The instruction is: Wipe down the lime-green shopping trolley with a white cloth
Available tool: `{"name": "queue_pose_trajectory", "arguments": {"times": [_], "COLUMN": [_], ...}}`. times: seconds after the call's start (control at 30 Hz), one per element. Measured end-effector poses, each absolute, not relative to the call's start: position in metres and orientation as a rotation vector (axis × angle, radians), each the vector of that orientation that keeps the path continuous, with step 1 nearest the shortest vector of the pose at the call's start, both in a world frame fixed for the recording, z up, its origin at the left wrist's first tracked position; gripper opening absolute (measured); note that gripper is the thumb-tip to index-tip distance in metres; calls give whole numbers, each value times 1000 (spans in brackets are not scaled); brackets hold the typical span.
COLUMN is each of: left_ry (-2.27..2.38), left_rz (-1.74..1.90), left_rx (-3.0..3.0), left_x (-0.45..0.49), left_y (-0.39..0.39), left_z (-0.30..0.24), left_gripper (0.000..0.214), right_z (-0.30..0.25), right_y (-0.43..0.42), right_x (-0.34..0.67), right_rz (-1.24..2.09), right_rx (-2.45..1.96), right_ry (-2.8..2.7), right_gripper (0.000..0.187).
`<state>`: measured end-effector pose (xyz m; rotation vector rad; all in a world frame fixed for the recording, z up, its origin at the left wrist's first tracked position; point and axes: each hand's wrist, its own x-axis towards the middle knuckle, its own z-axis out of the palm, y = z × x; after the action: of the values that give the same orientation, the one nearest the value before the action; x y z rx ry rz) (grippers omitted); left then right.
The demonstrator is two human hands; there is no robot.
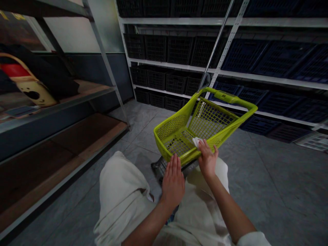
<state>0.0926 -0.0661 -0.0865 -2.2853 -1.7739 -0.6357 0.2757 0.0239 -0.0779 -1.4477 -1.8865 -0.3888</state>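
A lime-green plastic mesh shopping basket on a wheeled frame (200, 128) stands right in front of me, tilted, with a thin metal pole (216, 44) rising behind it. My right hand (208, 159) rests on the basket's near rim, with a small white cloth (197, 141) pinched under its fingertips. Flat and with its fingers straight, my left hand (173, 182) sits against the outside of the near rim, holding nothing. Most of the wheeled base is hidden beneath the basket; only a dark corner of it (158, 168) shows.
Metal shelves of dark plastic crates (243, 54) fill the far side. Metal shelving with a black bag (51, 71) and a yellow-and-red object (28, 82) stands on the left. My pale-clothed legs (123, 194) lie below, above a grey tiled floor (269, 171).
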Motion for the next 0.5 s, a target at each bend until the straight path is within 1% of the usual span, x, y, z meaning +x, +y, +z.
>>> {"name": "queue_pose_trajectory", "arguments": {"times": [0.1,0.23,0.33,0.5], "left_ry": [-1783,-1785,-1779,-1762], "left_rz": [-620,-615,-602,-601], "left_rx": [-2287,-2281,-2290,-2308], "left_x": [94,92,90,90], "left_y": [-66,-66,-66,-67], "left_z": [-86,-85,-83,-83], "left_gripper": [70,66,64,67], "right_z": [-82,-81,-75,-72], "right_y": [-4,-20,-3,40], "right_x": [237,221,249,312], "right_rz": [-347,-330,-335,-448], "right_rx": [-1313,-1138,-1100,-1316], "right_ry": [-2041,-2209,-2255,-2010], "right_gripper": [72,69,67,63]}}
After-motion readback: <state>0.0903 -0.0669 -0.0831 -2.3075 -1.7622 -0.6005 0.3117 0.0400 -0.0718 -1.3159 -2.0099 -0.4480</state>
